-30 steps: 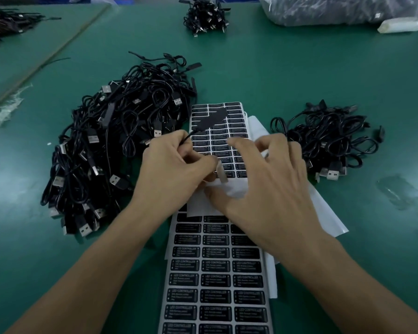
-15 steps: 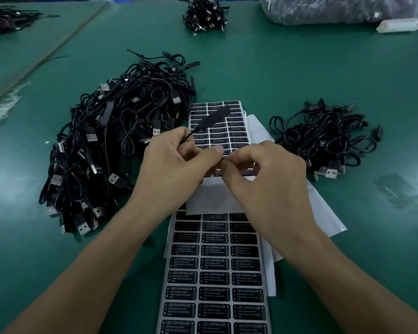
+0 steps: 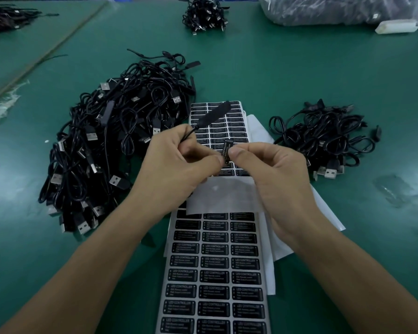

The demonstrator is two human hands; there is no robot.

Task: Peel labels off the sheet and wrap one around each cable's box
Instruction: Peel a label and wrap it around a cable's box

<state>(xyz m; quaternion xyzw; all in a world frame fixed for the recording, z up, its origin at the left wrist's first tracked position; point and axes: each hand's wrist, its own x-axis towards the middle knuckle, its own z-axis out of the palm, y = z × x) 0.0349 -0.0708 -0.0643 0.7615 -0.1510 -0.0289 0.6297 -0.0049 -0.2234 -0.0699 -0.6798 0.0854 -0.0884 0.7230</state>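
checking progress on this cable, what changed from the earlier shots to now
The right hand came up off the label sheet with a peeled label and met the left hand. Both now pinch the label between their thumbs, above the sheet. The left hand kept its grip on the cable. The large cable pile, the small cable pile and the sheet have not moved.

Label sheets lie at lower centre of the worktop; a large cable heap at centre left, a smaller heap at centre right, another pile at top centre.
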